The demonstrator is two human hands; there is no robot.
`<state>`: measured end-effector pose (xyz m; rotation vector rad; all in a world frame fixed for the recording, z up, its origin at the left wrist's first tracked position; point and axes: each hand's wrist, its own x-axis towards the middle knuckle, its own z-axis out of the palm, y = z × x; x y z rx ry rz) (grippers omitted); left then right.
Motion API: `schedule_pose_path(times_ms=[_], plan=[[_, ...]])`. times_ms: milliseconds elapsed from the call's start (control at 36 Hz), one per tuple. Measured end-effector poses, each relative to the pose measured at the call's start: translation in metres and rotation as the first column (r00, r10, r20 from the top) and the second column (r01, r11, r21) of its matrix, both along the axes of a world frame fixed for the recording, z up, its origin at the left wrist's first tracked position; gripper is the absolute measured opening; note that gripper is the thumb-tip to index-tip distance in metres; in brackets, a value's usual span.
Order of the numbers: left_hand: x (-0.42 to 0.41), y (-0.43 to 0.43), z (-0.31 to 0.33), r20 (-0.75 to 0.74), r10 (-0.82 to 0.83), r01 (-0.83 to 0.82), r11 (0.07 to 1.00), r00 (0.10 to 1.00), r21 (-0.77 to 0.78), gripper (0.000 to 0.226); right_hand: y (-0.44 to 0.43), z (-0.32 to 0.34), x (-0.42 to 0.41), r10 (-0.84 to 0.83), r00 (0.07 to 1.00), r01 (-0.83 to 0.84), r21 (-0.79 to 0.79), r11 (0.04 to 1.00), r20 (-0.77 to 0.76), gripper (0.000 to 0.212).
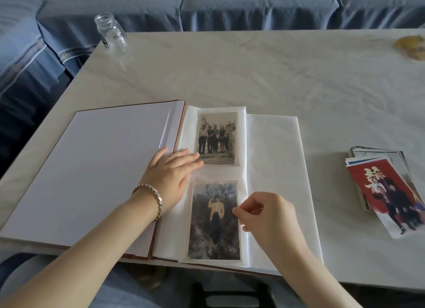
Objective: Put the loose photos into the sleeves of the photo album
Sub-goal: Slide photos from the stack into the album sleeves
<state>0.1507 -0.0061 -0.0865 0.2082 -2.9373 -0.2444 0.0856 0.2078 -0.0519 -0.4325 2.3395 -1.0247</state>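
Roughly, I log two photos sleeved: right hand (269, 218) pinches the edge of the lower photo (215, 220), left hand (170, 176) lies flat on the album (110, 170) up-left of that pinch, loose stack (386, 192) well right, unfiled.

Photo (213, 222) at the right hand's (269, 215) pinch: matt, faded paper. Sleeve (243, 186) around it: clear glossy plastic. Bracelet (151, 197), left of pinch: polished metal.
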Motion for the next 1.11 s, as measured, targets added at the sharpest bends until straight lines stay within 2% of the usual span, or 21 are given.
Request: schedule_pose_path(times_ms=[194,278,361,417,500,583,694,750,861,944,1028,1111], plan=[[0.000,0.001,0.003,0.005,-0.006,0.006,1.000,1.000,-0.019,0.043,-0.003,0.003,0.005,0.087,0.987,-0.074,0.100,0.992,-0.133,0.015],[-0.001,0.001,0.004,0.009,-0.006,0.006,1.000,1.000,-0.006,0.042,-0.005,0.004,0.006,0.114,0.986,-0.100,0.115,0.988,-0.124,0.015],[-0.001,0.002,0.004,0.008,0.002,-0.002,1.000,1.000,0.003,0.041,-0.008,0.004,0.006,0.080,0.997,-0.079,0.078,0.994,-0.011,0.016],[0.000,0.002,0.003,0.015,0.015,-0.015,1.000,1.000,0.011,0.040,-0.011,0.004,0.006,0.011,0.988,-0.008,-0.020,1.000,0.155,0.013],[0.000,0.002,0.004,0.028,0.032,-0.033,0.999,0.999,0.011,0.040,-0.012,0.005,0.004,-0.070,0.914,0.140,-0.149,0.979,0.401,0.007],[0.000,0.004,0.004,0.040,0.045,-0.046,0.999,0.998,0.029,0.039,-0.010,0.002,0.001,-0.085,0.890,0.167,-0.146,0.975,0.447,0.008],[0.001,0.004,0.008,0.060,0.059,-0.061,0.997,0.996,0.036,0.039,-0.006,-0.004,-0.002,-0.050,0.939,0.084,-0.085,0.993,0.340,0.008],[0.000,0.008,0.014,0.101,0.068,-0.068,0.998,0.993,-0.007,0.044,-0.005,-0.004,-0.003,-0.017,0.961,0.032,-0.047,0.998,0.277,0.015],[-0.014,0.030,0.030,0.345,0.179,-0.144,0.982,0.921,-0.126,0.046,0.005,-0.001,-0.017,0.048,0.991,-0.052,0.031,0.998,0.125,0.022],[-0.027,0.046,0.036,0.391,0.249,-0.183,0.963,0.886,-0.198,0.053,0.029,0.003,-0.044,-0.064,0.998,0.064,-0.010,0.998,0.010,0.011],[-0.040,0.060,0.039,0.393,0.279,-0.208,0.955,0.876,-0.213,0.053,0.067,0.007,-0.078,-0.167,0.949,0.179,0.022,0.984,-0.268,0.008],[-0.054,0.075,0.039,0.394,0.245,-0.228,0.970,0.886,-0.090,0.056,0.103,0.010,-0.108,-0.175,0.880,0.266,0.152,0.952,-0.441,0.027]])
